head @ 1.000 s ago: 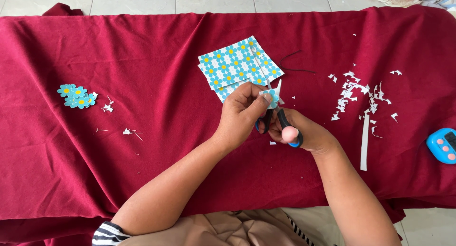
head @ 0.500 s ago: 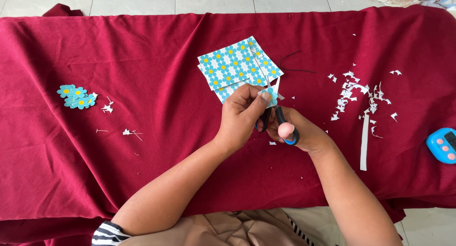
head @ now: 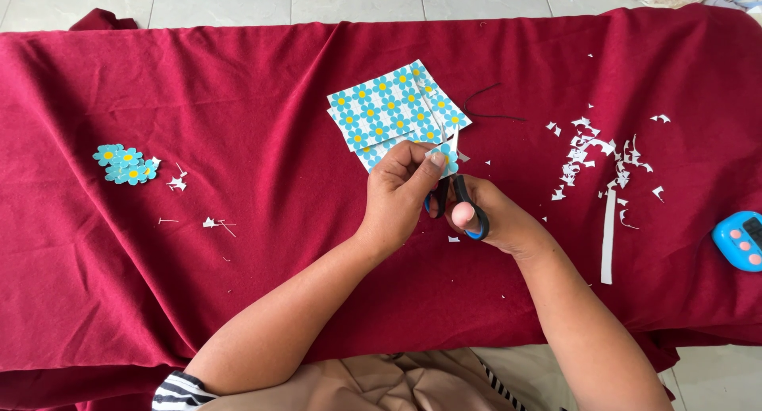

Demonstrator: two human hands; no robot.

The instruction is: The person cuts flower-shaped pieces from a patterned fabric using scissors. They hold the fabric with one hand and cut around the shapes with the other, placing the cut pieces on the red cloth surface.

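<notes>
My left hand pinches a small piece of blue flower-patterned paper between thumb and fingers. My right hand grips black-and-blue scissors, its thumb through one handle loop; the blades point up into the small paper piece. Just beyond both hands lies a stack of square sheets printed with blue and yellow flowers, on the dark red tablecloth. A small heap of cut-out blue flowers rests at the far left of the cloth.
White paper trimmings and a long white strip lie scattered to the right. A blue timer-like device with pink buttons sits at the right edge. A few white scraps lie near the cut flowers. A thin dark thread lies beyond the sheets.
Both hands have shifted slightly up and left toward the stack of sheets, and the small paper piece has turned a little in my left fingers.
</notes>
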